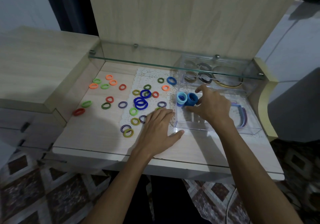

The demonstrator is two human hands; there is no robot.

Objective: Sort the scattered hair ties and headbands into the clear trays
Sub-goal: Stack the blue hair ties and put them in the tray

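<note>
Several hair ties in orange, green, red, striped and dark blue (140, 103) lie scattered on the desk and a white lace mat (138, 78). The near clear tray (216, 128) holds a light blue stack (181, 99) and a medium blue stack (191, 99) of ties in its far left corner, and headbands (242, 114) on its right side. My right hand (210, 105) is inside this tray, fingers and thumb around the medium blue stack. My left hand (158, 128) rests flat on the mat beside the tray's left wall. A far clear tray (213, 78) holds dark ties and headbands.
A glass shelf (173, 60) runs across above the back of the desk and over the far tray. A wooden panel rises behind it. The desk's front edge (155, 159) is near my forearms, with patterned floor below. A raised cabinet top stands at the left.
</note>
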